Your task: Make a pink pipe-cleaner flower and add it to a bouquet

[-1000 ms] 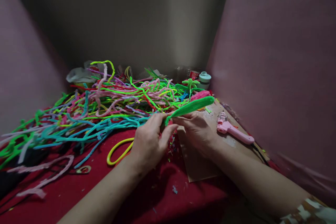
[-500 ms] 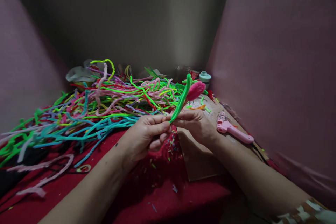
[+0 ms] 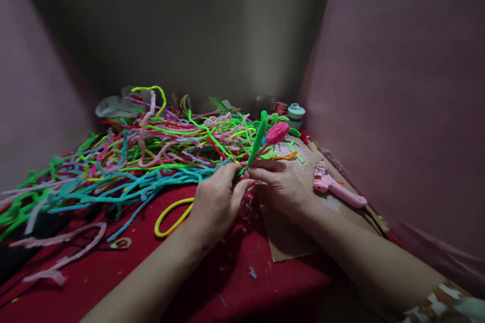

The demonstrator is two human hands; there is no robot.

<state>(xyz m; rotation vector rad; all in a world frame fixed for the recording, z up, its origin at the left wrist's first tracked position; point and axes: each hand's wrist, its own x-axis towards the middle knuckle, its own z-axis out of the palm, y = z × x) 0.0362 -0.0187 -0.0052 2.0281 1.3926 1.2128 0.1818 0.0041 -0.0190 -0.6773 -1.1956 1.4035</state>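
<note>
A fuzzy flower with a pink bud point(image 3: 278, 132) and a long green leaf point(image 3: 259, 137) leans up and to the right between my hands. My left hand point(image 3: 217, 202) pinches around the base of its stem, with the palm turned down. Close beside it on the right, my right hand point(image 3: 280, 181) has its fingertips closed on the same stem, just under the leaf. The fingers cover the stem's lower end. From under my left hand a yellow loop point(image 3: 169, 218) sticks out over the red cloth.
A heap of colourful pipe cleaners point(image 3: 170, 141) spreads across the left and back of the red cloth point(image 3: 151, 272). On the right, a pink glue gun point(image 3: 337, 189) lies on a board point(image 3: 290, 247). A pale teal-lidded jar point(image 3: 296, 112) stands behind.
My left hand has turned over, palm down. The flower and leaf have shifted slightly left, with the bud lower and apart from the leaf. The yellow loop has come into view.
</note>
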